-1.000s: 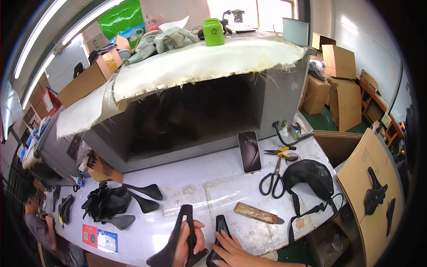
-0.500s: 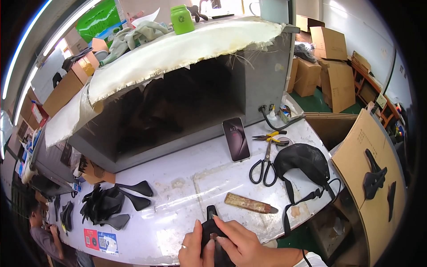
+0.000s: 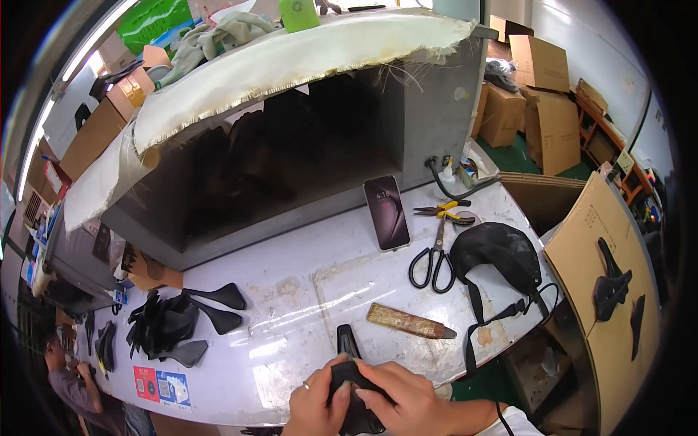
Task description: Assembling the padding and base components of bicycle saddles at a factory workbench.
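Both of my hands are at the near edge of the table, closed on a black, long-nosed piece (image 3: 347, 341) that looks like a narrow bicycle saddle. Its glossy narrow end points away from me. My left hand (image 3: 318, 403) grips its left side, a ring on one finger. From the right, my right hand (image 3: 407, 398) pinches it, thumb and fingers pressing on a dark layer that bends across the middle. Fingers hide part of that layer. A worn, wood-like tool (image 3: 407, 321) with a dark tip lies just beyond my right hand.
Black-handled scissors (image 3: 432, 269), yellow-handled pliers (image 3: 443, 208), a phone (image 3: 387, 214) and a black mesh pouch with straps (image 3: 502, 258) lie beyond. Black tapered pieces (image 3: 163, 327) are piled left. A large grey box (image 3: 440, 109) stands behind; cardboard (image 3: 574, 240) leans right. Another person (image 3: 80, 389) sits far left.
The view has tilted slightly, so the table things sit a little higher. My hands stay on the black piece, with the fingers drawn in closer over its middle.
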Demonstrator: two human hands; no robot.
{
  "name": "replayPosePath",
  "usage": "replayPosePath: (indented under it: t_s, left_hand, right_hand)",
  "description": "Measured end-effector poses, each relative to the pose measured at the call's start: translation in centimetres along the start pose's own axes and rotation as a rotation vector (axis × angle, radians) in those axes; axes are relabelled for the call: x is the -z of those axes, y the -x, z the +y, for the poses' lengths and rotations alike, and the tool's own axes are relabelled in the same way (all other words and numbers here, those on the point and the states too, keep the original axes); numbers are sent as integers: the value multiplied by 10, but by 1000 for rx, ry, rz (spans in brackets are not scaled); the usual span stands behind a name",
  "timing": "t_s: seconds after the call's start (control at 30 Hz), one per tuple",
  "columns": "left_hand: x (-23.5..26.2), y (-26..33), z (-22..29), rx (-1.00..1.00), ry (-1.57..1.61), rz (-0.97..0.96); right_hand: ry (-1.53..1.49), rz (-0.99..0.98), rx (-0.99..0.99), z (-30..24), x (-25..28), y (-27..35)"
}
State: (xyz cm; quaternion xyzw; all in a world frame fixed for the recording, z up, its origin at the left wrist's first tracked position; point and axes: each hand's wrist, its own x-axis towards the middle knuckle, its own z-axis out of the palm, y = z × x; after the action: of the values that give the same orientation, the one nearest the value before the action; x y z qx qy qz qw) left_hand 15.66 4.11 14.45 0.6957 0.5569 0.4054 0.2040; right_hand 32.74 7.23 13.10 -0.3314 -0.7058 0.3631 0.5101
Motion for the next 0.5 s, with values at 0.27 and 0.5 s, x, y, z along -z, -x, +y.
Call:
replayPosePath:
  t_s: [0.27,0.5]
  left_hand:
    - [9,14,-2,-115,79,-70]
    - [5,15,-2,-153,16,-78]
  right_hand:
    - [103,-235,-143,11,10,-15]
    - [368,-268,56,13,8,-12]
